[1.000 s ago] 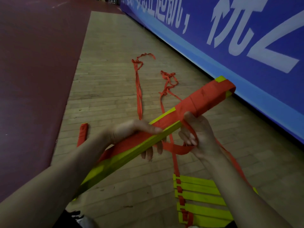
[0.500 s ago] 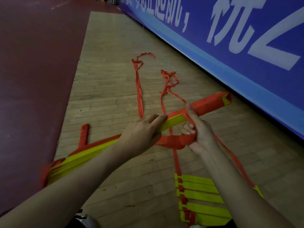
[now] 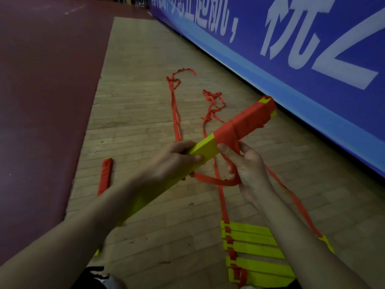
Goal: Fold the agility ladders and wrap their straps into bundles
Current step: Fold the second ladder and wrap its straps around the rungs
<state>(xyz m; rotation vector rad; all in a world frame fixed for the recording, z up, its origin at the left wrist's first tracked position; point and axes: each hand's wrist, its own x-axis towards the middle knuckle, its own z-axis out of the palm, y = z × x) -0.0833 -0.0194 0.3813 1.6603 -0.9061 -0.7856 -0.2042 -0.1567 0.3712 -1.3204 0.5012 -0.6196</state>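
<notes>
Far end lifted: long yellow plastic rung bundle (image 3: 205,150) | left hand (image 3: 173,163) grips it | right hand (image 3: 248,170) pinches flat red fabric strap (image 3: 216,181) | risk: slack may loosen wrap

This looks like an indoor sports hall. The floor (image 3: 145,113) is laid in narrow pale wooden strips like a gym court, and a smooth dark red surface (image 3: 41,80) borders it on one side. Along the other side runs a long blue banner (image 3: 312,90) printed with large white characters (image 3: 291,38). Training gear lies about: an agility ladder (image 3: 254,249) of flat yellow rungs on the boards, loose red straps (image 3: 176,109) trailing across them, a small red-wrapped bundle (image 3: 105,176), and a folded ladder (image 3: 245,122) partly bound in red.
</notes>
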